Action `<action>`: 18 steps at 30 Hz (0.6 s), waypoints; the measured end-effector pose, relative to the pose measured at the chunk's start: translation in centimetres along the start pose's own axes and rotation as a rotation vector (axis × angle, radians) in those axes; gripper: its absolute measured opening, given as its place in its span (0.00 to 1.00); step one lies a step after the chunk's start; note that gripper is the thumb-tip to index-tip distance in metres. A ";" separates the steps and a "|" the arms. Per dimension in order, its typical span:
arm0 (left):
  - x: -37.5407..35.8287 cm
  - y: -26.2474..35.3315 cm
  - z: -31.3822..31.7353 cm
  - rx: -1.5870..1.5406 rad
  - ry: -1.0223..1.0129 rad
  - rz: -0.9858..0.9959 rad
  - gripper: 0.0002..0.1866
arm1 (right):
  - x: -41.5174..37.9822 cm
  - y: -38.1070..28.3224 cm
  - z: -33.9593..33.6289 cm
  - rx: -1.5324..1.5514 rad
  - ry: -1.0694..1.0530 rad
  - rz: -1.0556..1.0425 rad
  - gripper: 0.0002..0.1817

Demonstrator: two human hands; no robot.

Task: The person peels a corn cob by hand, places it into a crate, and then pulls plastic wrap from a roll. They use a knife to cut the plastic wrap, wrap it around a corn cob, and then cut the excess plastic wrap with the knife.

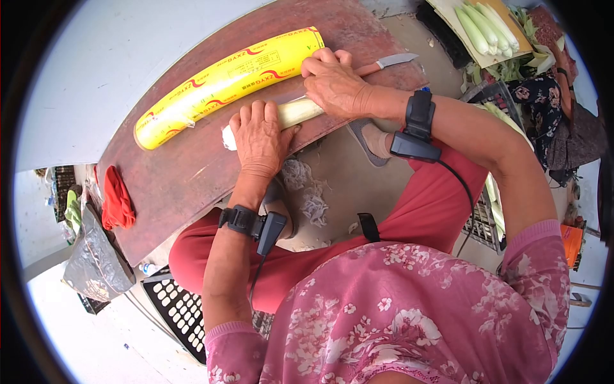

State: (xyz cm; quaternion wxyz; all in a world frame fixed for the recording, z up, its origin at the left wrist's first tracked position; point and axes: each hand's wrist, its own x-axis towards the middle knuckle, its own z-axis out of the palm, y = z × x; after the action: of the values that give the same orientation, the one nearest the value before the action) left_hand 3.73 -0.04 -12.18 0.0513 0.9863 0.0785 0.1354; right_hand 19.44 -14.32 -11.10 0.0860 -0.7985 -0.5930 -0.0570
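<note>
A pale green-white vegetable stalk (300,111) lies across the wooden table, its left end (228,137) covered in what looks like clear film. My left hand (261,136) is closed over the stalk near that end, fingers bent across the top. At the other end my right hand (336,84) is closed with curled fingers, covering the tip of the stalk. Just behind both hands lies a big yellow roll of cling film (224,80) with red print. A knife (398,60) rests beyond my right hand, its reddish handle partly behind the fingers.
The curved table (173,182) ends close to my knees. A red cloth (117,198) hangs at its left edge. Several pale stalks (486,29) lie on a board at the upper right, near another person's arm (564,96). Black crates (173,307) stand low around me.
</note>
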 end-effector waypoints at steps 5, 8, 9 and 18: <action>-0.2 0.0 0.2 -0.001 0.009 -0.009 0.30 | 0.5 0.9 0.1 -0.097 -0.005 -0.080 0.07; -0.1 0.1 0.1 -0.002 0.005 -0.013 0.30 | 0.7 1.6 -0.1 -0.177 -0.048 -0.182 0.07; -0.1 0.1 0.1 -0.004 0.002 -0.013 0.30 | 0.5 1.6 -0.1 -0.173 -0.047 -0.198 0.07; -0.2 0.1 0.1 -0.006 0.001 -0.009 0.29 | 1.2 2.5 -0.3 -0.069 -0.020 -0.181 0.05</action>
State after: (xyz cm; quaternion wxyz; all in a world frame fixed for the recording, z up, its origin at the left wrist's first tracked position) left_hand 3.54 -0.19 -12.29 0.0548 0.9857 0.0827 0.1361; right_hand 22.17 -14.00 -10.74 0.0471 -0.7448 -0.6611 -0.0769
